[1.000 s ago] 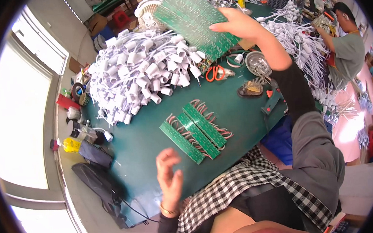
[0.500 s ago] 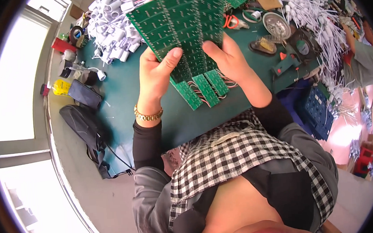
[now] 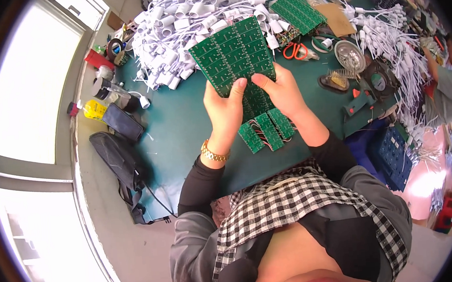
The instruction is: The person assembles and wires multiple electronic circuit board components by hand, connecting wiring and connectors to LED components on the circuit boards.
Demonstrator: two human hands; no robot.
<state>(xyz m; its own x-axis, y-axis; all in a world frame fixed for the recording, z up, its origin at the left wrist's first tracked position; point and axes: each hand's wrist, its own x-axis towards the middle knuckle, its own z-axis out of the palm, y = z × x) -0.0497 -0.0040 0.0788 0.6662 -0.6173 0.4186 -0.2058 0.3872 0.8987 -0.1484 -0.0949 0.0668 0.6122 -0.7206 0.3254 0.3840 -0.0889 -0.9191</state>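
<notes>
A large green circuit board panel (image 3: pixel 233 55) is held up over the green table (image 3: pixel 184 128) by both hands. My left hand (image 3: pixel 226 111) grips its lower left edge with the thumb on top. My right hand (image 3: pixel 283 92) grips its lower right edge. Under the hands, several narrow green board strips with wires (image 3: pixel 265 130) lie side by side on the table. A gold bracelet (image 3: pixel 215 153) circles my left wrist.
A heap of white sockets with cords (image 3: pixel 178 35) fills the table's far left. Another green board (image 3: pixel 298 11), orange-handled scissors (image 3: pixel 295 51), a metal dish (image 3: pixel 349 57) and more white cords (image 3: pixel 393 43) lie to the right. A black bag (image 3: pixel 118 160) and a blue crate (image 3: pixel 392 154) stand beside the table. Another person (image 3: pixel 447 83) is at the right.
The panel came down from my right hand's far reach into both hands. Over the last half second the hands and panel have drawn a little closer to my body above the strips.
</notes>
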